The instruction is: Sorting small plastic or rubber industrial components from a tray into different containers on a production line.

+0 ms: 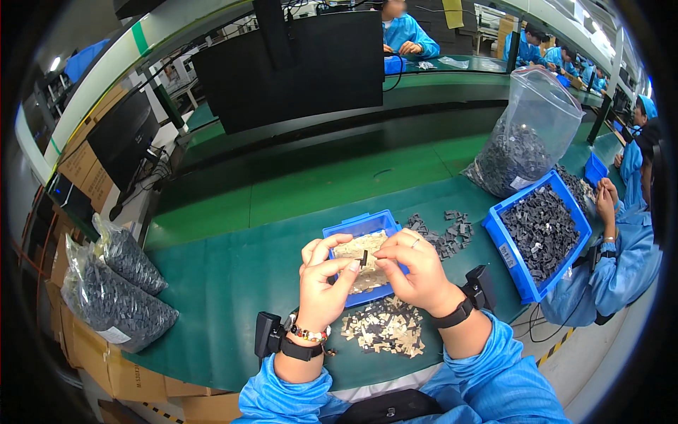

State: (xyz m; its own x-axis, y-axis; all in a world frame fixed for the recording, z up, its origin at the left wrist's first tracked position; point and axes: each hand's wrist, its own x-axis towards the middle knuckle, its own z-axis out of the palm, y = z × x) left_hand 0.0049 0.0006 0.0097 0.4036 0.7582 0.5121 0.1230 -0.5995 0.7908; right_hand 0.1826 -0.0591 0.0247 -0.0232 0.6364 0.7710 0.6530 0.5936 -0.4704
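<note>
My left hand (323, 286) pinches a small black plastic piece (364, 258) between thumb and forefinger. Close beside it, my right hand (418, 274) has its thumb and forefinger pressed together; whatever they hold, if anything, is too small to make out. Both hands are over a blue bin (360, 225) with many small cream-coloured pieces (361, 281) in it. On the table just in front of me lies a loose pile of cream and dark bits (385, 328). Behind my right hand, dark grey pieces (452, 237) are scattered on the green mat.
A larger blue bin (519, 265) full of dark pieces stands at the right, with a clear bag of dark pieces (519, 152) behind it. Filled bags (120, 304) lie at the left table edge. A co-worker (611, 261) sits close on the right. A black monitor (289, 74) hangs ahead.
</note>
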